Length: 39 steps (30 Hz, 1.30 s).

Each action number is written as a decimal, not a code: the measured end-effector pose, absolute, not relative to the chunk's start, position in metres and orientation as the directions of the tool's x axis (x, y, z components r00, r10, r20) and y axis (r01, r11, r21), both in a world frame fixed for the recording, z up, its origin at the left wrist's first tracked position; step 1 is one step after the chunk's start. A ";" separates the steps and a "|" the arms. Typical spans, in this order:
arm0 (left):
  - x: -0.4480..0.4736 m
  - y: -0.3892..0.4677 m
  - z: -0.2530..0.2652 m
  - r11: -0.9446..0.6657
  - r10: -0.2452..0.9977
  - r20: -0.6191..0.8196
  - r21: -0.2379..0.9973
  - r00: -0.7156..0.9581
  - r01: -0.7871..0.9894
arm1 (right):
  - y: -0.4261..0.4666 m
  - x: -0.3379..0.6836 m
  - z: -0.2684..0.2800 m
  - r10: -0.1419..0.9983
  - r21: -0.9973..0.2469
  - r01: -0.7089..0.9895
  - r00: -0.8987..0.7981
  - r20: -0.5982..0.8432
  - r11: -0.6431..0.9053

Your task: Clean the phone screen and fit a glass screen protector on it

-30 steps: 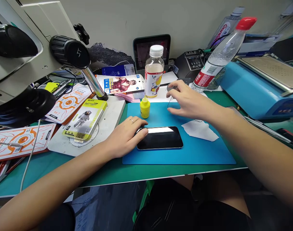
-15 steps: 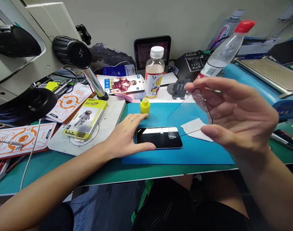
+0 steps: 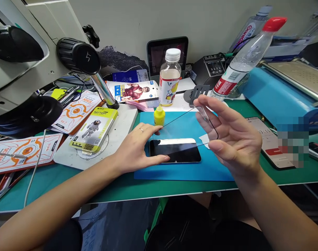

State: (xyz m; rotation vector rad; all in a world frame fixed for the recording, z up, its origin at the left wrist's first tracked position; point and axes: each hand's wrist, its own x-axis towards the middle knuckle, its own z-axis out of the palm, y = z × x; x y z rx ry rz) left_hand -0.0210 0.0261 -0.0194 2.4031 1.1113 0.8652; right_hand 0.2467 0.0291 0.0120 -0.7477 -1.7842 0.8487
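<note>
My right hand [image 3: 231, 136] grips a clear glass screen protector [image 3: 183, 125] with a black border by its long edges, between the fingers and thumb. The sheet is tilted above a black-screened phone [image 3: 176, 153] lying flat on a blue mat [image 3: 180, 173]. At the phone's left end is my left hand [image 3: 138, 146], fingers and thumb spread apart. Its thumb reaches over the phone's near edge. The protector's far end comes close to its index fingertip; whether they touch I cannot tell. A small yellow bottle [image 3: 159, 116] stands just beyond those fingers. Behind my right hand lies a white wipe [image 3: 204, 140], partly hidden.
On the left a microscope [image 3: 44, 69] overhangs its white base [image 3: 67, 157], which carries a yellow battery pack [image 3: 93, 129]. A juice bottle [image 3: 169, 80] and a red-capped water bottle [image 3: 236, 69] stand behind. At right are a lit phone [image 3: 271, 146] and a blue machine [image 3: 276, 94].
My right hand has moved left and slightly down with the screen protector, bringing the sheet over the phone. The lit phone at right has come into sight. My left hand stays nearly still.
</note>
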 end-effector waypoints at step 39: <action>-0.021 0.025 -0.024 -0.712 0.689 0.483 0.312 0.541 0.629 | -0.001 0.281 -0.015 0.995 -0.959 0.273 -0.044 -0.092 -0.077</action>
